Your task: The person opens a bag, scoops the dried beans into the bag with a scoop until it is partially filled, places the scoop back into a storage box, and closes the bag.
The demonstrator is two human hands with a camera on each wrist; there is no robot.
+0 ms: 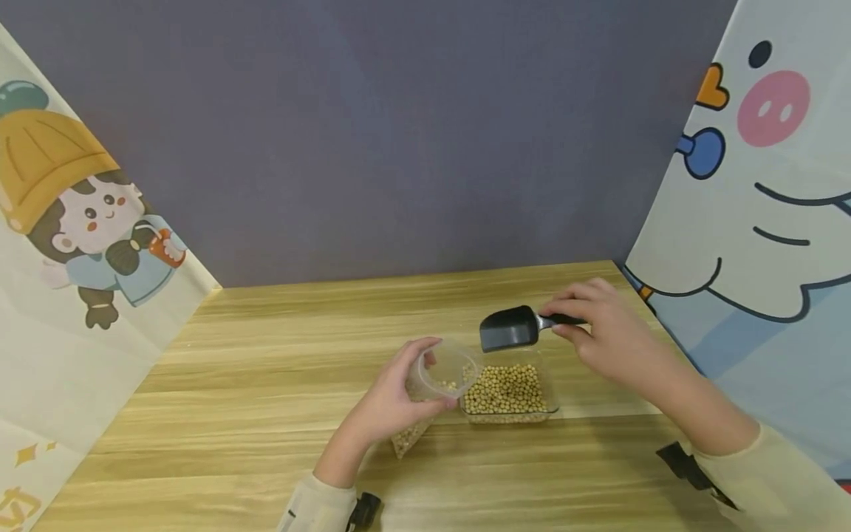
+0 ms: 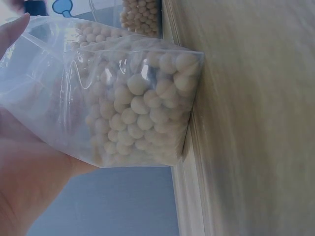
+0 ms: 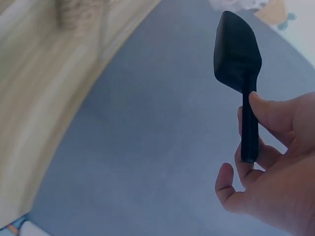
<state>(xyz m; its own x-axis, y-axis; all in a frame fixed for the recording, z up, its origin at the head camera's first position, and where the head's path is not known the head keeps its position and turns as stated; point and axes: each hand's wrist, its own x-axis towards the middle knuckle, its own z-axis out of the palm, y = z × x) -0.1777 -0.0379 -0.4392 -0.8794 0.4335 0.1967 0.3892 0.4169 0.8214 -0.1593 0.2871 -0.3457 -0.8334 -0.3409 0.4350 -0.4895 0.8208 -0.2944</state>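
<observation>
My left hand [image 1: 392,395] grips a round, see-through plastic piece [image 1: 425,383] like a cup or funnel, its fingers and thumb curled round the sides. Below it a clear plastic bag [image 2: 133,103] with soybeans in its lower part rests at the table surface. My right hand [image 1: 608,332] pinches the handle of a black scoop [image 1: 508,329] between thumb and fingers. The scoop hangs over the far side of a clear rectangular container [image 1: 512,419] of soybeans [image 1: 505,388]. No beans show in the scoop. In the right wrist view its underside [image 3: 236,49] faces the camera.
The container stands on a wooden table [image 1: 266,414], just right of the bag. A grey panel [image 1: 399,148] rises along the table's back edge. Panels with cartoon prints flank the left [image 1: 40,310] and right [image 1: 698,244] sides.
</observation>
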